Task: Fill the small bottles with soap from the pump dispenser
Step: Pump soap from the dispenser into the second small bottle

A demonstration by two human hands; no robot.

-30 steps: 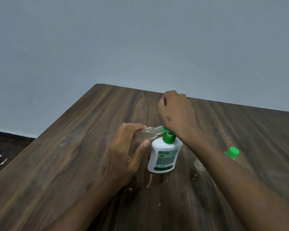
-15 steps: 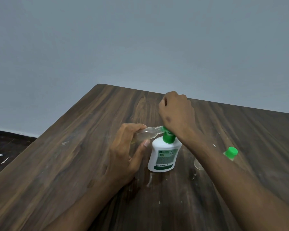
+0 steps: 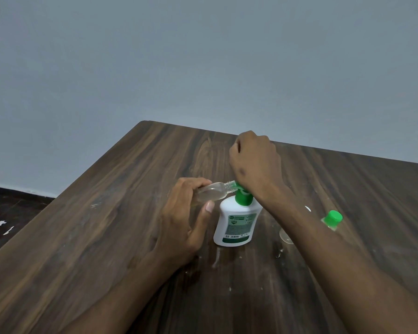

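A white pump dispenser [image 3: 237, 222] with a green pump stands upright in the middle of the wooden table [image 3: 106, 237]. My right hand [image 3: 255, 162] is curled into a fist above it, the heel pressing down on the green pump head. My left hand [image 3: 186, 218] grips a small clear bottle [image 3: 212, 192], held nearly sideways with its open mouth against the pump's nozzle. A second small clear bottle with a green cap [image 3: 332, 219] lies on the table to the right, mostly hidden behind my right forearm.
Small wet spots and white specks mark the table in front of the dispenser. The table's far edge runs close to a grey wall. Dark floor with white scraps [image 3: 0, 225] lies past the left edge.
Hardly anything differs. Both hands hold the same pose at the pump; the view has shifted very slightly.
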